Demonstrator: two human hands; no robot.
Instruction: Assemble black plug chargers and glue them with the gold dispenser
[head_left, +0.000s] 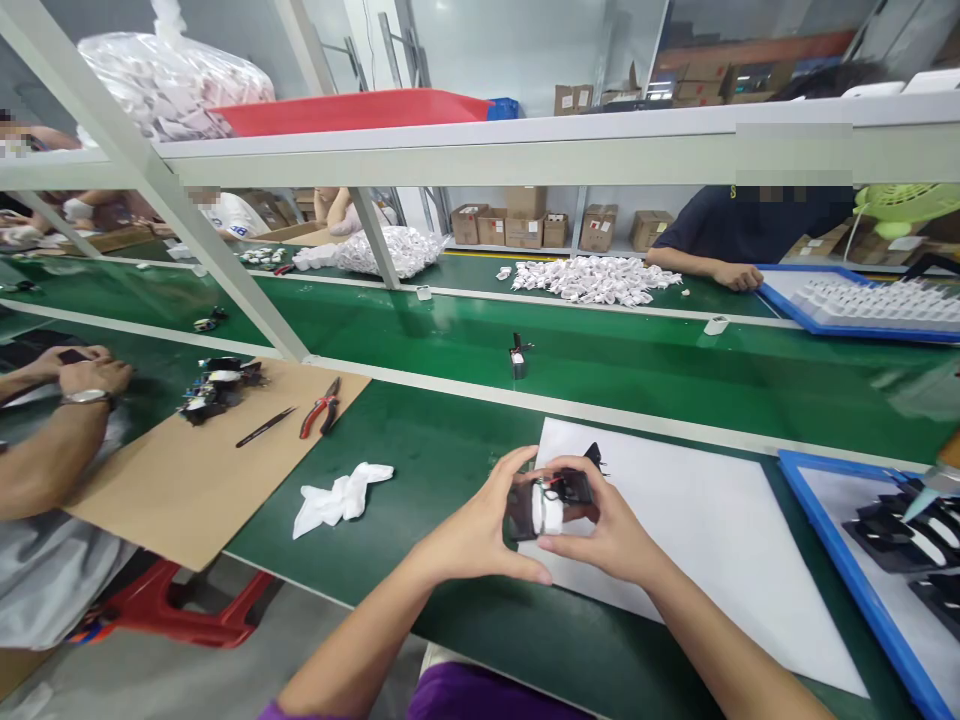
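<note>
Between my two hands is a small black housing [549, 508] with a white part inside and thin red and black wires, held above the edge of a white sheet [705, 540]. My left hand [480, 530] curves around its left side, thumb below and fingers above. On the right, my right hand [619, 530] grips it between thumb and fingers. A small black piece [594, 455] shows just behind my right fingers, on the sheet. To the left, a crumpled white cloth or tissue [341, 500] lies on the green table [405, 425].
Brown board [180, 490] at left bears pliers [321, 408], tweezers [265, 427] and wired assemblies [217, 388]. A co-worker's hands [94, 370] are beside it. A blue-rimmed tray [847, 580] with black parts and a nozzle tip [921, 503] is at right. Beyond runs a green belt [637, 365] under a shelf [465, 150].
</note>
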